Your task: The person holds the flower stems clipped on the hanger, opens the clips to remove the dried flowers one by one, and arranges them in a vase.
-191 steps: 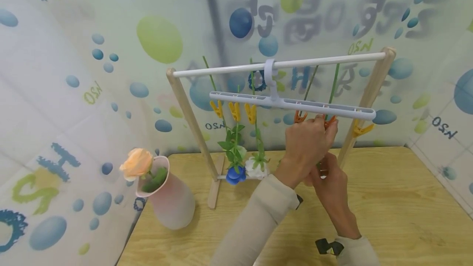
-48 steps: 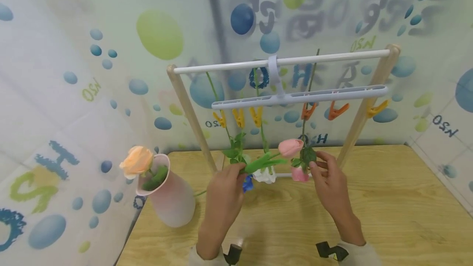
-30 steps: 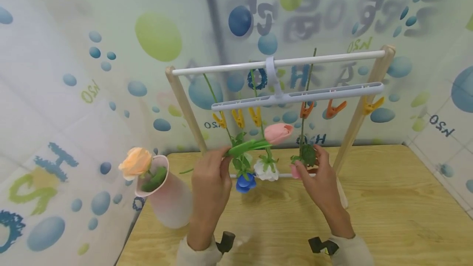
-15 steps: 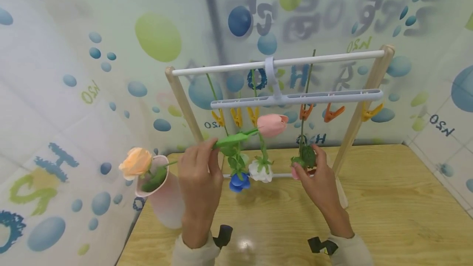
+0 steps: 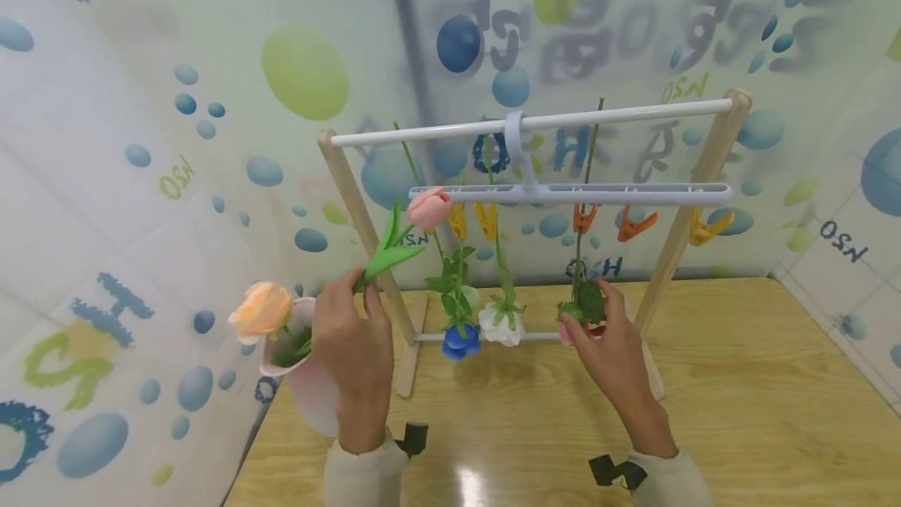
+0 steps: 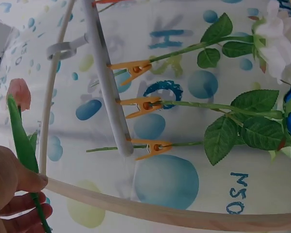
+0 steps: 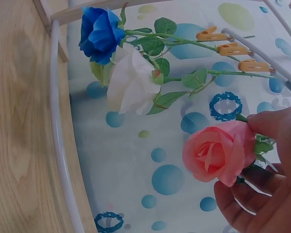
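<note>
My left hand (image 5: 355, 350) pinches the green stem of a pink tulip (image 5: 429, 210), bloom up, beside the mouth of the pink-white vase (image 5: 308, 397). A peach rose (image 5: 260, 313) stands in that vase. The tulip's lower stem is hidden behind the hand in the head view. My right hand (image 5: 612, 354) holds a pink rose (image 7: 218, 150) just behind its bloom, thumb on one side and fingers on the other. This rose hangs upside down, its stem in an orange clip (image 5: 584, 217) on the pale hanger (image 5: 612, 195).
A blue rose (image 5: 461, 341) and a white rose (image 5: 501, 325) hang from yellow clips at left. Another orange clip (image 5: 636, 223) and a yellow clip (image 5: 706, 227) hold nothing. The hanger hooks on the rack's white bar (image 5: 422, 131), over a wooden table (image 5: 760, 382).
Earlier both hands were at the orange clips. The left hand has since carried the tulip leftward to the vase, turning it more upright. My right hand has moved onto the hanging pink rose; the hanger has levelled.
</note>
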Demonstrator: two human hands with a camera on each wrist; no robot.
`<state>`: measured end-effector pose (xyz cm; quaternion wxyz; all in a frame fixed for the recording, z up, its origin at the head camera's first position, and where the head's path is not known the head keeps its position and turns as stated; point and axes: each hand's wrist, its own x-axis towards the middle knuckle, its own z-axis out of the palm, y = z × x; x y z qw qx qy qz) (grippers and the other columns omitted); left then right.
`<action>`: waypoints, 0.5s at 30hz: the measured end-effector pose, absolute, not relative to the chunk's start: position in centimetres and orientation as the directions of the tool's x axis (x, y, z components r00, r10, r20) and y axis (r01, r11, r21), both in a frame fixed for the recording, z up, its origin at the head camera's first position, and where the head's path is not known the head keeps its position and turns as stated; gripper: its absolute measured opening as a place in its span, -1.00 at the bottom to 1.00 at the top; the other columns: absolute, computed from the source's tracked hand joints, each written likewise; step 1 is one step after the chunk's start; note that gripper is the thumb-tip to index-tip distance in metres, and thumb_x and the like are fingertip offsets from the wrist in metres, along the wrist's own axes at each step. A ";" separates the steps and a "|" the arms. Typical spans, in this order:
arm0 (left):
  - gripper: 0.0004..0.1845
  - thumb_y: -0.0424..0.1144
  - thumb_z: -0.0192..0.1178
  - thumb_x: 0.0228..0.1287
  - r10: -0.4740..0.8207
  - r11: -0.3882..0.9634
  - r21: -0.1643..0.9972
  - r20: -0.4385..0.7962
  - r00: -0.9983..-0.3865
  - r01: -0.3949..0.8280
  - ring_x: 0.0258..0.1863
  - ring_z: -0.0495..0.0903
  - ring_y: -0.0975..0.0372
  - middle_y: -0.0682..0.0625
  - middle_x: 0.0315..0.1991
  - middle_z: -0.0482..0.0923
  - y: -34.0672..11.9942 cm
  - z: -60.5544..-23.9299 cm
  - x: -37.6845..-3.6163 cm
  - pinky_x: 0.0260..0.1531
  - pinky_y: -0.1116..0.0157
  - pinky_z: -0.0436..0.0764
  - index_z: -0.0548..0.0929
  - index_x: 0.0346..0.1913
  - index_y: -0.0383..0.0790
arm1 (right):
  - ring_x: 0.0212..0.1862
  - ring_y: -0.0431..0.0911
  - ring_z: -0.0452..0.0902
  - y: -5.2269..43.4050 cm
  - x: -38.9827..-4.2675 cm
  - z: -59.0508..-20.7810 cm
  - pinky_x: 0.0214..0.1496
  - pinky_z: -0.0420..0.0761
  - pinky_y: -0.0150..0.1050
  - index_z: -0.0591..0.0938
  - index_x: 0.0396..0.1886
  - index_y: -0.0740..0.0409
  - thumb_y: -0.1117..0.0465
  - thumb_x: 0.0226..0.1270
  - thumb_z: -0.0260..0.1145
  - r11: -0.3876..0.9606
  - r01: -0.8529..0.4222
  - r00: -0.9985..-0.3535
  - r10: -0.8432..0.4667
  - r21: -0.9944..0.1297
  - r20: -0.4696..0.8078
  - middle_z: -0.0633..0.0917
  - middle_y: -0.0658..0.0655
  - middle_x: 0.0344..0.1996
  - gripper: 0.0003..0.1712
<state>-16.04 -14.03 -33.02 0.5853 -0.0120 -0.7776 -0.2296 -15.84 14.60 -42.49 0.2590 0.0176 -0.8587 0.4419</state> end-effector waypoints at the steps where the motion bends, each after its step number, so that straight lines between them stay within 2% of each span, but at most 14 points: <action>1: -0.86 -0.48 0.33 0.19 -0.265 0.895 0.355 0.910 -0.319 0.268 -0.31 0.66 -0.11 -0.25 -0.30 0.69 -14.1 -33.1 -16.1 -0.32 0.02 0.59 0.68 -0.18 -0.40 | -0.26 0.10 0.67 14.6 -15.8 -42.5 -0.31 0.62 -0.23 0.22 0.44 0.27 0.18 0.29 0.40 0.610 -0.258 -0.864 0.201 -0.749 0.462 0.68 0.38 -0.15 -0.18; 6: -0.88 -0.43 0.32 0.22 -0.320 0.898 0.399 0.881 -0.350 0.184 -0.35 0.65 -0.11 -0.25 -0.34 0.68 -14.5 -33.5 -16.6 -0.40 0.01 0.57 0.70 -0.18 -0.36 | -0.29 0.09 0.66 14.8 -15.8 -42.5 -0.34 0.61 -0.25 0.25 0.42 0.28 0.20 0.27 0.42 0.613 -0.265 -0.854 0.210 -0.745 0.477 0.67 0.37 -0.18 -0.19; 15: -0.90 -0.43 0.32 0.22 -0.430 0.869 0.487 0.831 -0.352 0.089 -0.34 0.64 -0.14 -0.26 -0.32 0.69 -15.9 -34.0 -17.5 -0.39 -0.05 0.54 0.70 -0.22 -0.39 | -0.35 0.07 0.66 15.1 -15.7 -42.7 -0.38 0.61 -0.25 0.27 0.41 0.25 0.19 0.26 0.44 0.612 -0.271 -0.853 0.205 -0.743 0.479 0.69 0.34 -0.26 -0.19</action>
